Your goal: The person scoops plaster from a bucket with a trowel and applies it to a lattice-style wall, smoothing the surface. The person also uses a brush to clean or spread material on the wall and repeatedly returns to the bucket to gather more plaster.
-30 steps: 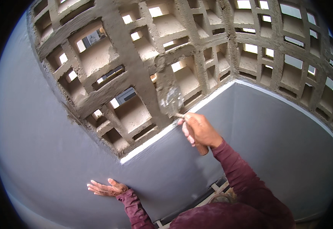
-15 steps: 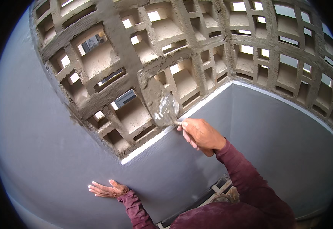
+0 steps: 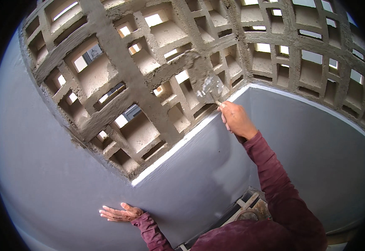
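Observation:
My right hand (image 3: pixel 237 120) is closed around the handle of a trowel (image 3: pixel 209 89), its arm stretched up to the right. Wet grey mortar (image 3: pixel 198 67) covers the upper part of the blade, whose lower part shows bare metal with white smears. The blade lies over a concrete breeze-block screen (image 3: pixel 138 134) and hides some of its openings; whether it touches the blocks I cannot tell. Lower left, my left hand (image 3: pixel 119 212) rests flat with fingers spread against the smooth grey wall (image 3: pixel 44 167), holding nothing.
A white ledge (image 3: pixel 170 154) edges the screen's bottom and turns at the corner. The block screen continues along the right wall (image 3: pixel 312 71). Down below, by my body, are a wooden frame (image 3: pixel 249 200) and a round, dirty container-like object (image 3: pixel 247 215).
The trowel and my right hand have moved up and to the right along the screen, uncovering openings on the left. My left hand stays on the wall, and the view has shifted slightly.

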`<action>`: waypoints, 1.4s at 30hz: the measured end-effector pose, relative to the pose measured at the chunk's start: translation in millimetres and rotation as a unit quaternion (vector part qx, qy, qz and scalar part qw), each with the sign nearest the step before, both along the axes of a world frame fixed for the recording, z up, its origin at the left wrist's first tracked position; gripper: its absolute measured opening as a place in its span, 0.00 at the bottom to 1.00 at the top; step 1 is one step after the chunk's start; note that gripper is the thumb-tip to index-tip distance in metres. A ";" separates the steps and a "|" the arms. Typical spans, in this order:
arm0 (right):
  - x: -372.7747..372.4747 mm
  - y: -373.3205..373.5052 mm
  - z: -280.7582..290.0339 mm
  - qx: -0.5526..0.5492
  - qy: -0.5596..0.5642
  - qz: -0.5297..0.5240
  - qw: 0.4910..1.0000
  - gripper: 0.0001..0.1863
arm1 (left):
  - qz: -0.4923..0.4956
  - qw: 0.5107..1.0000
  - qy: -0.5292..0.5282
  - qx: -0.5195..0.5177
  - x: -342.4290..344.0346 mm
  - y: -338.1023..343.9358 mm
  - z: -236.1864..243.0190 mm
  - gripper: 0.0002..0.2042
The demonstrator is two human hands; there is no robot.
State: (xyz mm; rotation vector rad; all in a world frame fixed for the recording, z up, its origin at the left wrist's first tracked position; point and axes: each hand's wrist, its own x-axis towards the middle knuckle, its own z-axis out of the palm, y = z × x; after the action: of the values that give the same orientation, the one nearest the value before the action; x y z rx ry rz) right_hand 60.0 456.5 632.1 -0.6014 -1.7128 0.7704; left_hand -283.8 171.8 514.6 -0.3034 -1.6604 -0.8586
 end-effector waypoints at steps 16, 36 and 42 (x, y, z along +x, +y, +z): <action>9.1 -0.9 -0.5 -0.134 0.044 0.071 0.987 0.19 | 0.016 1.000 -0.003 -0.016 1.1 -1.7 -1.0 0.36; -29.8 -45.4 -1.5 -0.154 0.109 0.244 0.951 0.19 | 0.013 1.000 -0.004 -0.012 4.0 -4.9 2.5 0.37; -43.3 -66.2 -15.2 -0.170 0.058 0.329 0.927 0.18 | 0.023 0.999 -0.033 -0.027 8.2 1.0 -1.4 0.38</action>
State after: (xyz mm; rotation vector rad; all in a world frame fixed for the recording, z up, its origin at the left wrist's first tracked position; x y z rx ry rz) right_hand 16.6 390.4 616.9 -0.1826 -1.6869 1.5691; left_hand -275.5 172.8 513.2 -0.2758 -1.7467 -0.7979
